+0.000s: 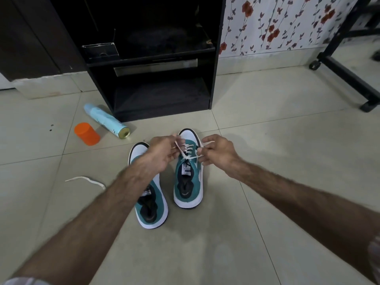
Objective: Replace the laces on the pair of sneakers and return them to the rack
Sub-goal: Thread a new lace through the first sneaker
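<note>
Two teal-and-white Puma sneakers stand side by side, toes pointing away. The left hand (pixel 162 151) and right hand (pixel 218 153) each pinch an end of the white lace (pixel 190 156) over the right sneaker (pixel 190 182); the left sneaker (pixel 153 206) lies under the left wrist.

Pale tiled floor (pixel 267 120), floral wallpaper (pixel 277 23), black wheeled frame (pixel 347 73).
</note>
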